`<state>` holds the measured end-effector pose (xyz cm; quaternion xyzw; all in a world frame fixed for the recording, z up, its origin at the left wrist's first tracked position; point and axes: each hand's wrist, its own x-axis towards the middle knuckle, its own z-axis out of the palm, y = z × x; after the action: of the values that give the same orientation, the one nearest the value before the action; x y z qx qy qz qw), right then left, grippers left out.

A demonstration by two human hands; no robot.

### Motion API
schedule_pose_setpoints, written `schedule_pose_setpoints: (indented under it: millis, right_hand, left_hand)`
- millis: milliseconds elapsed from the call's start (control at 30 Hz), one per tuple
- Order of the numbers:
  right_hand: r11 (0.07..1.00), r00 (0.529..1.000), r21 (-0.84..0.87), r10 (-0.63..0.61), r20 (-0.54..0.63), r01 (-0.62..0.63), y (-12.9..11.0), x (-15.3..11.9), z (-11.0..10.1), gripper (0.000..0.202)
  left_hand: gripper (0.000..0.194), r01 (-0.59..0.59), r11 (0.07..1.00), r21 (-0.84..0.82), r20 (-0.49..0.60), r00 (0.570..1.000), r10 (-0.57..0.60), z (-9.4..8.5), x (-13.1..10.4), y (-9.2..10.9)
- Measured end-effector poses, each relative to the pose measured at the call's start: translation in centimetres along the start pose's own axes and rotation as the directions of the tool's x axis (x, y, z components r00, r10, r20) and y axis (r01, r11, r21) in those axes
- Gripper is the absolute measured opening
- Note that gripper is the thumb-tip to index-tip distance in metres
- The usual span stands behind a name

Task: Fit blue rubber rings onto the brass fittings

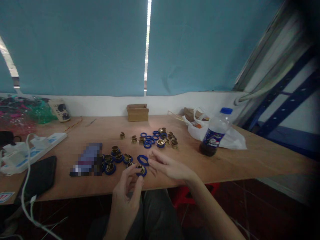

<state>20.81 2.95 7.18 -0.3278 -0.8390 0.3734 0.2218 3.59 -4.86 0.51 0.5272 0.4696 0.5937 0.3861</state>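
Note:
My left hand [128,186] is pinched on a small round gold-coloured fitting [141,170] with a blue rim, near the table's front edge. A loose blue ring [143,160] stands tilted just beyond it. The fingers of my right hand [163,165] are closed at that ring's right side and seem to hold it. Left of my hands lie several gold fittings seated in blue rings [110,168]. Farther back is a pile of loose blue rings [148,143] and gold fittings [174,143], some with raised flaps.
A phone [87,159] lies left of the fittings, beside a black pad [42,175] and a white power strip [53,141] with cables. At the right stand a cola bottle [215,135] and a white plastic bag [197,130]. An open cardboard box [138,114] sits by the wall.

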Motion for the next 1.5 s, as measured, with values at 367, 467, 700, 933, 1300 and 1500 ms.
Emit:
schedule_pose_setpoints:
  millis: [367, 467, 700, 933, 1300, 1500]
  right_hand:
    - [0.983, 0.993, -0.181, 0.049, 0.105, -0.029, -1.3, -0.2, 0.4, 0.025]
    - [0.919, 0.983, -0.356, 0.136, -0.120, -0.170, 0.6, 3.3, -0.9, 0.020]
    - [0.721, 0.891, -0.553, 0.204, -0.406, -0.418, 6.4, 11.4, -1.9, 0.032]
    - [0.731, 0.910, -0.573, 0.160, -0.382, -0.370, 8.3, 12.1, -1.5, 0.031]
    - [0.904, 0.953, -0.414, -0.214, -0.214, 0.110, 0.3, 4.5, -0.5, 0.024]
    - [0.972, 0.898, -0.203, -0.193, -0.397, 0.119, -4.4, -0.6, 2.5, 0.023]
  left_hand:
    - [0.026, 0.099, 0.994, 0.046, 0.172, 0.979, -0.105, -1.8, -0.2, 1.7]
    - [0.026, 0.045, 0.999, -0.021, 0.142, 0.989, -0.042, -2.2, -0.5, 1.3]
    - [0.029, 0.072, 0.997, -0.007, 0.208, 0.976, -0.069, -2.8, -0.8, 1.2]
    - [0.024, 0.014, 0.999, 0.041, 0.207, 0.978, -0.022, -3.5, -0.3, 1.2]
    - [0.030, -0.064, 0.981, -0.182, -0.022, 0.998, 0.061, -3.7, 0.2, 0.5]
    - [0.027, -0.152, 0.957, -0.248, -0.099, 0.986, 0.131, -3.4, -0.5, 2.3]
